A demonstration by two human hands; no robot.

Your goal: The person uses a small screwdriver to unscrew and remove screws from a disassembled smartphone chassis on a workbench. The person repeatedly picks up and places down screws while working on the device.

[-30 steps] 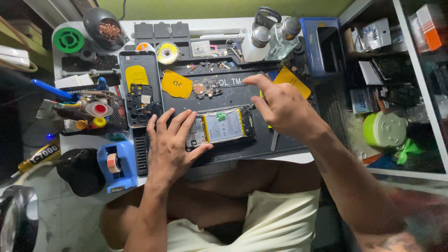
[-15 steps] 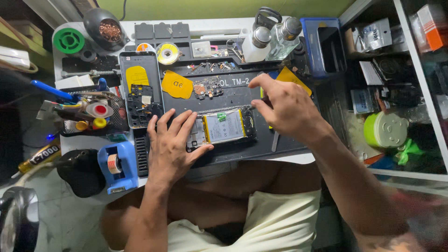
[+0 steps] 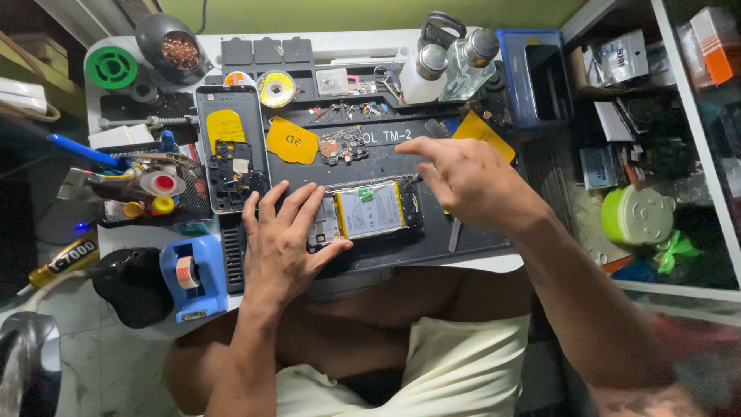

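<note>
Your left hand (image 3: 282, 239) lies spread, pinning the opened phone (image 3: 363, 212); back cover and board already off. Your right hand (image 3: 463, 181) pinches a thin tool at its top edge; battery remains.

two hands (image 3: 282, 243), two bottles (image 3: 427, 71), one opened phone (image 3: 364, 214)

The right hand (image 3: 471, 181) hides the opened phone's (image 3: 363, 212) right end.
</note>
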